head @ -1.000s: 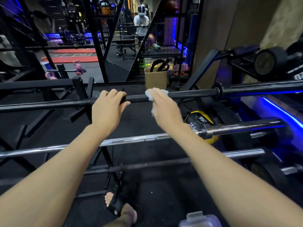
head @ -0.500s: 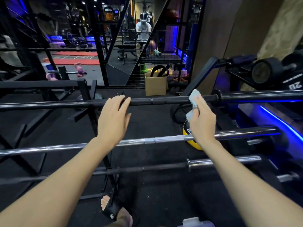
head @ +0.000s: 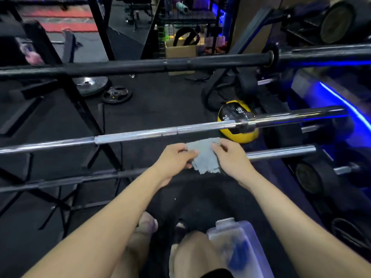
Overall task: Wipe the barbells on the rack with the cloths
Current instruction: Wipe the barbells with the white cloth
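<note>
A small pale grey cloth (head: 204, 157) hangs spread between my two hands, in front of the rack and just below the chrome barbell (head: 140, 135). My left hand (head: 174, 158) pinches its left edge and my right hand (head: 230, 155) pinches its right edge. Neither hand touches a bar. The black barbell (head: 140, 66) lies across the top of the rack, farther away. A third, darker barbell (head: 281, 152) runs lower down, partly hidden behind my hands and the cloth.
A yellow and black medicine ball (head: 237, 121) lies on the floor behind the chrome bar. Weight plates (head: 116, 95) lie on the black floor at the left. Dumbbells (head: 313, 177) sit at the right. A clear plastic tub (head: 236, 247) stands by my feet.
Both hands have left the black top barbell and come down toward me. The cloth, bunched in my right hand before, is now spread between both hands. The view has tilted downward.
</note>
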